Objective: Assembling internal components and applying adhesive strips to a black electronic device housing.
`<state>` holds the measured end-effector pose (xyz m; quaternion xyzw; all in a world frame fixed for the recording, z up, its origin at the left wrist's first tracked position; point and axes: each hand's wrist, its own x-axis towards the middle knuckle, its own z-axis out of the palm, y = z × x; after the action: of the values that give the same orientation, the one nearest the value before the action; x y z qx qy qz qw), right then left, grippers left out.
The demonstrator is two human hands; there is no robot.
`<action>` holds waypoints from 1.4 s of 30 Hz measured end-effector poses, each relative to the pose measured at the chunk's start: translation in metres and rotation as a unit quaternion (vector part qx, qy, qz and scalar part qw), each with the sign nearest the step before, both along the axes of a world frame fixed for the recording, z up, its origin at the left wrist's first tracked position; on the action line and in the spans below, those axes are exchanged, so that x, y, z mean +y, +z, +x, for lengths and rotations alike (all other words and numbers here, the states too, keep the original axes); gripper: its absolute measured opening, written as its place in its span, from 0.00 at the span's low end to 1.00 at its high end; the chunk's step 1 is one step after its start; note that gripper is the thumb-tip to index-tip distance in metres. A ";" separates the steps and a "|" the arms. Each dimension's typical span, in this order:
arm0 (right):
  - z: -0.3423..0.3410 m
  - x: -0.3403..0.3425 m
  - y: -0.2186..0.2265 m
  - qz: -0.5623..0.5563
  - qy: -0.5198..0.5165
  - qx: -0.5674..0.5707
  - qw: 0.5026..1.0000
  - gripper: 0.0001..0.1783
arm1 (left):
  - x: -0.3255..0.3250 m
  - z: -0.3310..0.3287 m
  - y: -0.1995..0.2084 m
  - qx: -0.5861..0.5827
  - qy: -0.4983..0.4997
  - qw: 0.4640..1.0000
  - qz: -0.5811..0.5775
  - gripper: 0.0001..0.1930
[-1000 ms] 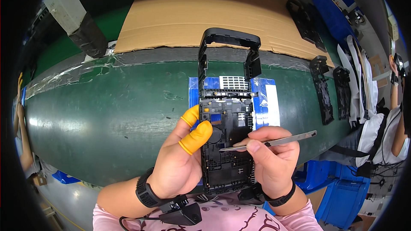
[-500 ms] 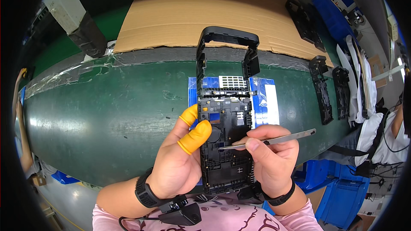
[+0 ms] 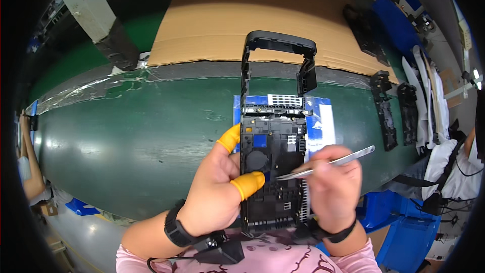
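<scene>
My left hand (image 3: 214, 192) grips a long black plastic device housing (image 3: 273, 144) by its left side. Yellow finger cots cover two of its fingers, and the thumb presses on the inner face near a small dark blue patch. The housing is upright toward me, with an open frame at its far end and ribs and small brass-coloured spots inside. In my right hand (image 3: 333, 184), somewhat blurred, is a pair of metal tweezers (image 3: 348, 157). Their tips point left, over the middle of the housing. Whether the tips hold anything is too small to tell.
Under the housing lies a blue sheet with a white label (image 3: 327, 121) on the green table (image 3: 126, 136). Brown cardboard (image 3: 227, 15) covers the far side. More black housings (image 3: 385, 111) rest at the right. Another person's arm (image 3: 31, 156) shows at far left.
My left thumb has slid down the housing, uncovering a blue patch. The tweezer tips have shifted slightly right relative to the housing. The whole view has moved a little.
</scene>
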<state>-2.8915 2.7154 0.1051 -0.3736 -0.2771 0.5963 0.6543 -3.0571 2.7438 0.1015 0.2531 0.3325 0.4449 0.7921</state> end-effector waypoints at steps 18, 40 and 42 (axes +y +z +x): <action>0.070 -0.012 -0.023 0.023 -0.108 0.050 0.993 0.10 | 0.195 -0.380 -0.015 0.118 0.357 0.926 0.005 0.19; 0.131 -0.137 -0.010 -0.005 -0.210 0.002 0.978 0.09 | 0.066 0.329 0.019 0.455 -0.367 0.743 0.325 0.18; 0.126 -0.155 -0.006 -0.002 -0.203 -0.012 0.979 0.09 | 0.077 0.368 -0.025 0.533 -0.274 0.705 0.380 0.18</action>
<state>-2.7659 2.5606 0.0990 -0.4305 -0.2022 0.4467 0.7578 -2.6894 2.8210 0.0767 0.8072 0.4183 0.0880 0.4070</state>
